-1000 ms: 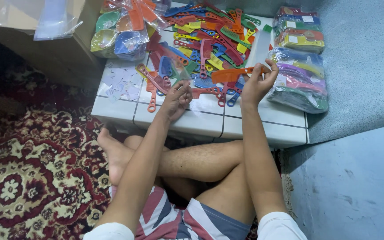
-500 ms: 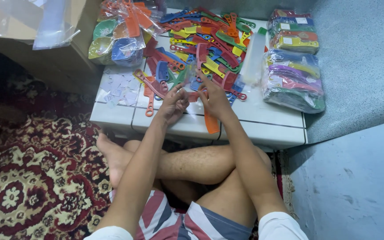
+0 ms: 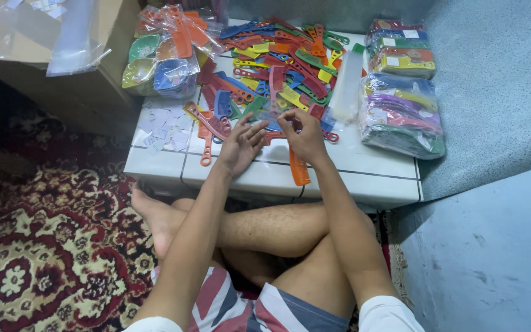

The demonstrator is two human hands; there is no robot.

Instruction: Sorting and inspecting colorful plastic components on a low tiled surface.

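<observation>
We sit cross-legged on the floor before a low white tiled surface (image 3: 364,175), and we place everything from the orange plastic comb (image 3: 298,167) that lies at its front edge, teeth end hanging slightly over the rim.

Our right hand (image 3: 305,134) sits just behind that comb, fingers curled together and pinching a small clear piece, apparently a thin plastic sleeve; what exactly it grips is too small to tell. Our left hand (image 3: 241,144) lies just to the comb's left, fingers spread and loose, their tips touching the same clear piece and the edge of the heap, clamped on nothing that we can see.

Behind the comb, past both hands, spreads the heap of flat plastic combs in red, blue, yellow, green and orange (image 3: 278,67), covering the middle of the surface. To the comb's left lies a second orange comb with a ring handle (image 3: 204,144), and further left a patch of small pale paper slips (image 3: 161,132). Far behind and to the left sits a clear bag of round coloured pieces and combs (image 3: 167,55). To the comb's right, well apart, rest stacked clear packets of bundled combs (image 3: 401,114). A long clear sleeve (image 3: 346,89) lies between the heap and the packets.

Left of the surface is a patterned red carpet (image 3: 38,246).
</observation>
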